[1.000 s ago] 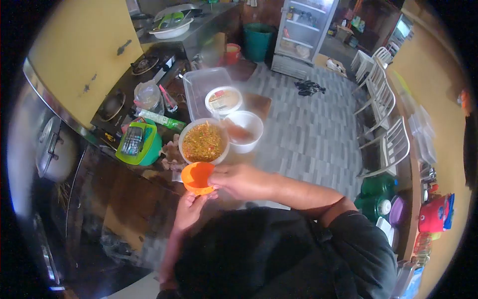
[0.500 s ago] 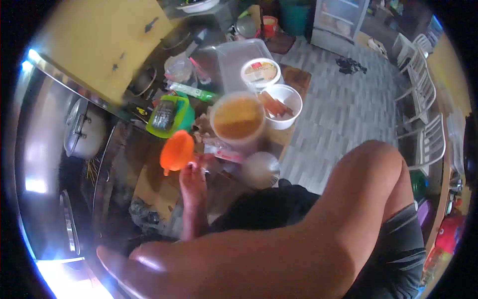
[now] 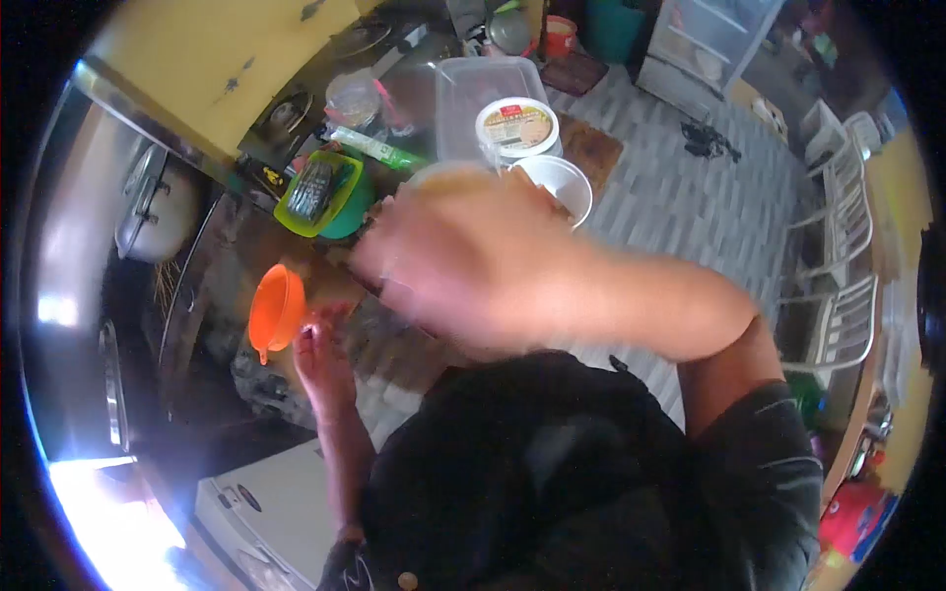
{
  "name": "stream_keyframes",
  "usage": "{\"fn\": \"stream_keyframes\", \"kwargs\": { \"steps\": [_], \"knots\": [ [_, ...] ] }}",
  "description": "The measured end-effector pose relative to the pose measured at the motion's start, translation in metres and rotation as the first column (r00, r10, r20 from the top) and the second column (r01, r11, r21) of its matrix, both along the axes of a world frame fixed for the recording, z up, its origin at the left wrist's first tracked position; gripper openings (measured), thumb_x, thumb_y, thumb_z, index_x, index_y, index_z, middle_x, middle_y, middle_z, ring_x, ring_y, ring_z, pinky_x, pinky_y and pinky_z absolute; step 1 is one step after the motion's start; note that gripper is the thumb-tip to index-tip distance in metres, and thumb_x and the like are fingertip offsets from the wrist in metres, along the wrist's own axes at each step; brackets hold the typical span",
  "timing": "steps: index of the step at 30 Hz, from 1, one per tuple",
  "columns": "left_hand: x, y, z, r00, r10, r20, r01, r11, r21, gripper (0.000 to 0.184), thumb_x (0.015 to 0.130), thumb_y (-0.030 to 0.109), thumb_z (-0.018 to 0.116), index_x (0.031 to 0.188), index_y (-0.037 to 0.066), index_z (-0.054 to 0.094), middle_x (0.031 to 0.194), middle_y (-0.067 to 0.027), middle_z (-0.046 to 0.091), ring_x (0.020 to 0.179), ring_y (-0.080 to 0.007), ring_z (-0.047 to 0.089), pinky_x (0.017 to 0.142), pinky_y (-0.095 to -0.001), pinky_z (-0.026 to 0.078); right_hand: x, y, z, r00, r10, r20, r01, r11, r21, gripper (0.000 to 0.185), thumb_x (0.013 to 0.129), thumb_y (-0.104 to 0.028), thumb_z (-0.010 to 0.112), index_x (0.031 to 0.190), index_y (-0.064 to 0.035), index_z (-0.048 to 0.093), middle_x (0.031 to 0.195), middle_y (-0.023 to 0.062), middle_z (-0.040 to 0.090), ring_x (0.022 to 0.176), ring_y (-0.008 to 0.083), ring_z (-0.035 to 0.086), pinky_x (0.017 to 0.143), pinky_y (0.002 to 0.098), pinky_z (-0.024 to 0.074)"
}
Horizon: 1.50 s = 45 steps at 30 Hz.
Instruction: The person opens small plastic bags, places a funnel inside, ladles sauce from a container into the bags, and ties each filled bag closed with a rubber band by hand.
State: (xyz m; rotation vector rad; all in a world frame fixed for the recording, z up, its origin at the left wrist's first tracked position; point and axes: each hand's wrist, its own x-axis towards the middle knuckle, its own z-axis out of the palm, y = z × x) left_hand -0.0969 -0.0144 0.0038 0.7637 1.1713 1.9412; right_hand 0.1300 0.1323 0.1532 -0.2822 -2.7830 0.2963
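Left hand [image 3: 323, 366]: left of centre, fingers gripping the edge of the orange cup
Orange cup [image 3: 278, 307]: tilted, a small tab at its lower end
Right hand [image 3: 443, 266]: mid-frame, blurred, its grip unclear
Lidded tub [image 3: 517, 130]: upper centre, label on top, just behind the white bowl [image 3: 572, 182]
Green tub [image 3: 345, 214]: upper left of centre, a dark ribbed item [image 3: 312, 189] inside
Fridge [image 3: 705, 44]: upper right
White chairs [image 3: 838, 325]: right side, in a row
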Motion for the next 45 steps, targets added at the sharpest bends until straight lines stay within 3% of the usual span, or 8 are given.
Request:
{"fn": "stream_keyframes", "kwargs": {
  "steps": [1, 5, 11, 16, 21, 31, 34, 45],
  "knots": [
    [0.010, 0.000, 0.008, 0.954, 0.125, -0.273, -0.173, 0.972, -0.158, 0.014, 0.089, 0.013, 0.045, 0.098, 0.003, 0.050, 0.098, -0.0112, 0.057, 0.095, -0.0195, 0.054, 0.088, -0.0326, 0.040, 0.001, 0.041, -0.023, 0.985, -0.150, 0.080, 0.149, 0.989, 0.025, 0.021, 0.075, -0.021, 0.054, 0.089, -0.0056, 0.058, 0.077, 0.0142, 0.059, 0.073, 0.0324, 0.058, 0.057, 0.0398, 0.0473],
    [0.026, -0.014, 0.011, 0.895, 0.176, -0.411, -0.252, 0.958, -0.139, 0.017, 0.089, 0.015, 0.045, 0.100, 0.002, 0.051, 0.098, -0.0109, 0.058, 0.096, -0.0180, 0.053, 0.088, -0.0327, 0.040, 0.013, 0.097, -0.066, 0.726, -0.329, 0.604, 0.459, 0.886, -0.070, 0.026, 0.078, -0.029, 0.056, 0.090, -0.0063, 0.063, 0.085, 0.0162, 0.062, 0.080, 0.0313, 0.060, 0.069, 0.0398, 0.0473],
    [0.042, -0.030, -0.001, 0.880, 0.241, -0.410, -0.307, 0.946, -0.101, 0.018, 0.088, 0.012, 0.044, 0.100, 0.002, 0.054, 0.096, -0.0077, 0.058, 0.095, -0.0174, 0.053, 0.087, -0.0325, 0.040, -0.006, 0.117, -0.116, 0.811, -0.295, 0.506, 0.307, 0.950, 0.062, 0.026, 0.076, -0.027, 0.056, 0.087, -0.0048, 0.062, 0.082, 0.0172, 0.062, 0.079, 0.0325, 0.060, 0.070, 0.0418, 0.0471],
    [0.054, -0.040, 0.027, 0.736, 0.129, -0.664, -0.453, 0.824, -0.341, 0.019, 0.085, 0.006, 0.044, 0.096, 0.001, 0.059, 0.096, -0.0057, 0.060, 0.095, -0.0159, 0.054, 0.084, -0.0286, 0.039, -0.031, 0.105, -0.108, 0.895, -0.248, 0.372, 0.263, 0.965, 0.009, 0.023, 0.075, -0.025, 0.056, 0.085, -0.0055, 0.061, 0.081, 0.0161, 0.061, 0.078, 0.0334, 0.059, 0.069, 0.0424, 0.0468],
    [0.032, -0.052, 0.022, 0.751, 0.127, -0.648, -0.334, 0.920, -0.207, 0.020, 0.084, 0.007, 0.044, 0.096, 0.002, 0.060, 0.096, -0.0066, 0.060, 0.094, -0.0181, 0.054, 0.082, -0.0300, 0.040, -0.062, 0.102, -0.150, 0.989, -0.130, -0.072, 0.122, 0.987, -0.108, 0.021, 0.073, -0.025, 0.056, 0.087, -0.0105, 0.061, 0.080, 0.0155, 0.061, 0.074, 0.0346, 0.059, 0.066, 0.0450, 0.0471],
    [0.012, -0.050, 0.005, 0.926, 0.146, -0.350, -0.252, 0.925, -0.283, 0.020, 0.083, 0.012, 0.048, 0.096, 0.003, 0.060, 0.094, -0.0063, 0.062, 0.090, -0.0172, 0.056, 0.080, -0.0292, 0.041, -0.052, 0.040, -0.088, 0.963, -0.253, 0.097, 0.267, 0.946, -0.182, 0.019, 0.074, -0.027, 0.057, 0.084, -0.0116, 0.060, 0.074, 0.0149, 0.061, 0.067, 0.0339, 0.059, 0.063, 0.0453, 0.0454],
    [-0.008, -0.049, -0.023, 0.916, 0.027, -0.401, -0.119, 0.971, -0.206, 0.029, 0.082, 0.024, 0.057, 0.102, 0.004, 0.053, 0.091, -0.0060, 0.058, 0.084, -0.0158, 0.053, 0.072, -0.0301, 0.042, -0.057, 0.059, -0.125, 0.967, -0.220, 0.126, 0.242, 0.950, -0.198, 0.019, 0.073, -0.026, 0.059, 0.083, -0.0093, 0.061, 0.075, 0.0152, 0.062, 0.068, 0.0340, 0.060, 0.064, 0.0454, 0.0455],
    [-0.006, -0.040, -0.042, 0.835, 0.071, -0.546, -0.226, 0.948, -0.222, 0.022, 0.083, 0.014, 0.051, 0.101, 0.002, 0.055, 0.095, -0.0071, 0.059, 0.085, -0.0172, 0.054, 0.074, -0.0292, 0.042, -0.062, 0.076, -0.164, 0.941, -0.276, 0.196, 0.296, 0.952, -0.079, 0.017, 0.075, -0.023, 0.053, 0.077, -0.0106, 0.065, 0.076, 0.0139, 0.062, 0.071, 0.0296, 0.061, 0.065, 0.0422, 0.0470]
  ]
}}
